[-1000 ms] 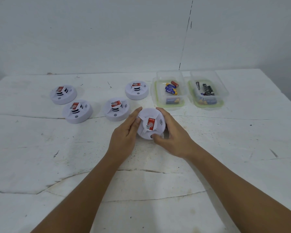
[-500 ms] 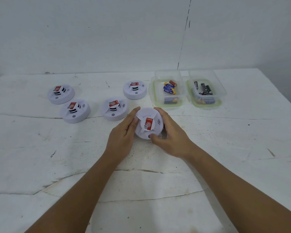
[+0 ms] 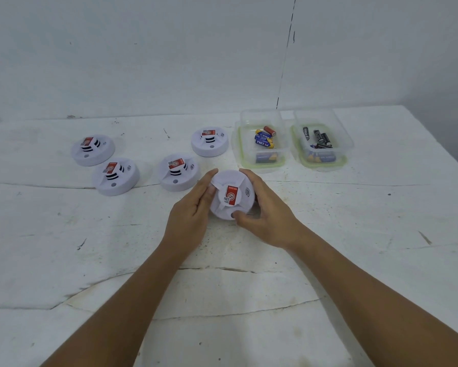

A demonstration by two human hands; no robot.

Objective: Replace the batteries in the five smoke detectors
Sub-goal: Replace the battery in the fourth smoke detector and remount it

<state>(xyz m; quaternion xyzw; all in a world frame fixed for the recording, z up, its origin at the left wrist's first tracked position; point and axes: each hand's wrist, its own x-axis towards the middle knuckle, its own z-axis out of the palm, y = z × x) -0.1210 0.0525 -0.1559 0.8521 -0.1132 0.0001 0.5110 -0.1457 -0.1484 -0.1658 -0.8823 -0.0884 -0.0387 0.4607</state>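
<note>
White smoke detector sits between both hands, left hand and right hand apparently gripping its rim.

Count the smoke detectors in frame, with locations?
5. Far-left detector; front-left detector; middle detector; back detector beside the left container; held detector gripped by the left hand and right hand. None seems hidden.
</note>
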